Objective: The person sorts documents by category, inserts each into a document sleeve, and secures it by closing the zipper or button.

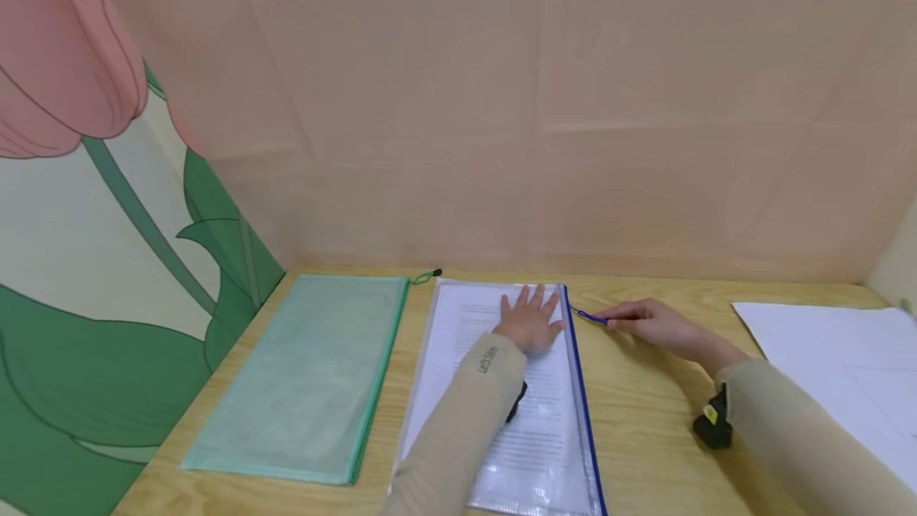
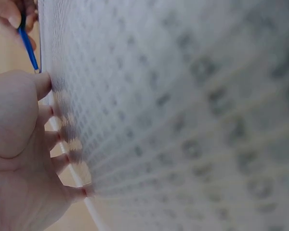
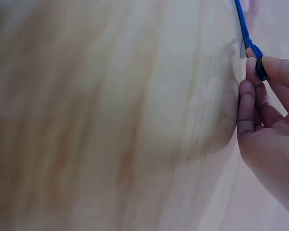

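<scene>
A clear zipper document bag [image 1: 526,460] with a blue zipper edge lies on the table, printed sheets [image 1: 473,341] inside it. Fingers spread, my left hand [image 1: 532,323] presses flat on its upper right part; the left wrist view shows the same hand [image 2: 24,149] with its fingertips against the plastic. To the right of the bag, my right hand [image 1: 655,327] pinches the blue zipper pull cord [image 1: 591,316] between thumb and fingers. In the right wrist view the cord's black end [image 3: 261,68] shows in the right hand [image 3: 272,120], close over the wood.
A green zipper bag [image 1: 308,381] lies to the left, its green pull cord [image 1: 424,277] at the top corner. White paper sheets [image 1: 838,365] lie at the right. A pinkish covering [image 1: 537,102] hangs behind the wooden table [image 1: 645,436].
</scene>
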Demonstrator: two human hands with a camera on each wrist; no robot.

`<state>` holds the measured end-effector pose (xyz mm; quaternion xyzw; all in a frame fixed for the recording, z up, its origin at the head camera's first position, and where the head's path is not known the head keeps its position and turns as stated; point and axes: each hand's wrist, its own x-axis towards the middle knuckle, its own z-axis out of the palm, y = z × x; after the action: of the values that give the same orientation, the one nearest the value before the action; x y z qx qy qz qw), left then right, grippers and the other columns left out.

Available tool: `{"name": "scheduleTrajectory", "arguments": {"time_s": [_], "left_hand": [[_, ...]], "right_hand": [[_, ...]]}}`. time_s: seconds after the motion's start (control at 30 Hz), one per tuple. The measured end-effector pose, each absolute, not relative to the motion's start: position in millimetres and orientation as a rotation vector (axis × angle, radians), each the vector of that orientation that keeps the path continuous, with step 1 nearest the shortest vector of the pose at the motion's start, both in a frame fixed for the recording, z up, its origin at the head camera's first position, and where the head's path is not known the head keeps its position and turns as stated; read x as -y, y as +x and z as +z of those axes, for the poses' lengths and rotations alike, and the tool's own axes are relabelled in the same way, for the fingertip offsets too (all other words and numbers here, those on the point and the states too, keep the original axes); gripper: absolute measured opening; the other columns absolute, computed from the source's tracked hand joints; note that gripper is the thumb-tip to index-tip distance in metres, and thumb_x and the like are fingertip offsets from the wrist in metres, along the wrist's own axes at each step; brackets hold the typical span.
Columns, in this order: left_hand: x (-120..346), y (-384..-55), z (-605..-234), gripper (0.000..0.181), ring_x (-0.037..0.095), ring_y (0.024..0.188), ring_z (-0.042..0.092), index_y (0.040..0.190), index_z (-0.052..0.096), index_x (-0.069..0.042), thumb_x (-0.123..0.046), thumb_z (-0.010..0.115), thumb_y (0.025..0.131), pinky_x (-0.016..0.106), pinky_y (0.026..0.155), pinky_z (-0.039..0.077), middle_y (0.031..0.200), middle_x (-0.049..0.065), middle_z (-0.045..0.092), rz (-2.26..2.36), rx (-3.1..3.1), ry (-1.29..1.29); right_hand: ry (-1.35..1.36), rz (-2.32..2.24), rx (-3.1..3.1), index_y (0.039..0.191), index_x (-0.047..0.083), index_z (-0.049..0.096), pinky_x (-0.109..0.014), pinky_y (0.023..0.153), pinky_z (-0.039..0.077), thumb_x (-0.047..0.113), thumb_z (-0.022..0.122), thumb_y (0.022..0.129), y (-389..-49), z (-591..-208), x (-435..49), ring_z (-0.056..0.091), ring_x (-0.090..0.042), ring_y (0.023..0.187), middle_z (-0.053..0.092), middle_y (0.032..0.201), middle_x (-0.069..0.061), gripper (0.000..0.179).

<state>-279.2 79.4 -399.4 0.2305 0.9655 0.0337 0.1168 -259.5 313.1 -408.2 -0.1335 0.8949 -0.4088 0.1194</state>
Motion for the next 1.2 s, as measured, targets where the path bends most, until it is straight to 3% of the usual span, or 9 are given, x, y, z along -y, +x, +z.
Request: {"name": "scheduleTrajectory", "arguments": {"time_s": [0.17,0.4,0.5,0.8,0.97,1.07,1.2], "left_hand": [[-78.9,-277.4,-395.9,0.057,0.02,0.15,0.005,0.154,0.015,-0.031,-0.05,0.027,0.102,0.049,0.12,0.011,0.162,-0.004,0.007,0.1,-2.819,0.665],[-81.0,-277.5,-394.9,0.056,0.02,0.15,0.003,0.154,0.014,-0.032,-0.049,0.026,0.102,0.049,0.12,0.009,0.163,-0.004,0.005,0.113,-2.802,0.662],[-81.5,-278.2,-395.9,0.056,0.019,0.15,0.002,0.154,0.013,-0.032,-0.05,0.026,0.102,0.049,0.12,0.008,0.163,-0.004,0.004,0.111,-2.795,0.657],[-83.0,-276.5,-395.5,0.056,0.021,0.15,0.003,0.155,0.012,-0.031,-0.048,0.025,0.103,0.049,0.12,0.008,0.163,-0.003,0.004,0.099,-2.789,0.668],[-85.1,-278.7,-392.8,0.056,0.021,0.15,0.003,0.155,0.011,-0.031,-0.048,0.025,0.103,0.05,0.12,0.008,0.163,-0.003,0.003,0.102,-2.789,0.666],[-84.9,-277.9,-392.0,0.056,0.022,0.15,0.003,0.155,0.011,-0.03,-0.047,0.026,0.103,0.05,0.12,0.008,0.163,-0.002,0.003,0.116,-2.78,0.669],[-83.2,-274.2,-391.6,0.057,0.022,0.15,0.004,0.155,0.012,-0.029,-0.047,0.027,0.103,0.05,0.12,0.009,0.163,-0.001,0.004,0.111,-2.78,0.666]], "right_hand": [[-0.435,-1.142,-2.643,0.124,0.004,0.064,-0.027,0.08,0.044,0.021,0.056,0.097,-254.5,-403.4,-308.5,0.054,-0.024,0.109,0.059,0.13,-0.021,0.033],[-0.48,-1.109,-2.631,0.123,0.003,0.065,-0.047,0.095,0.045,0.017,0.055,0.097,-248.2,-399.9,-303.6,0.05,-0.042,0.122,0.06,0.128,-0.022,0.031],[-0.472,-1.102,-2.62,0.123,0.005,0.065,-0.047,0.095,0.045,0.017,0.055,0.097,-245.3,-400.5,-303.9,0.051,-0.041,0.122,0.06,0.128,-0.021,0.03],[-0.549,-1.074,-2.615,0.119,0.0,0.066,-0.028,0.084,0.048,0.014,0.058,0.095,-232.3,-398.6,-302.2,0.057,-0.031,0.113,0.064,0.121,-0.021,0.029],[-0.617,-1.075,-2.588,0.117,0.0,0.067,-0.02,0.08,0.048,0.014,0.06,0.093,-224.8,-394.8,-304.2,0.058,-0.014,0.107,0.066,0.118,-0.019,0.029],[-0.694,-1.07,-2.593,0.116,0.0,0.068,-0.019,0.081,0.048,0.013,0.06,0.093,-217.5,-395.6,-303.6,0.059,-0.005,0.103,0.068,0.115,-0.016,0.027],[-0.803,-1.05,-2.644,0.114,0.0,0.069,-0.02,0.082,0.049,0.01,0.059,0.093,-205.6,-399.4,-300.4,0.06,-0.003,0.101,0.071,0.109,-0.013,0.025]]}}
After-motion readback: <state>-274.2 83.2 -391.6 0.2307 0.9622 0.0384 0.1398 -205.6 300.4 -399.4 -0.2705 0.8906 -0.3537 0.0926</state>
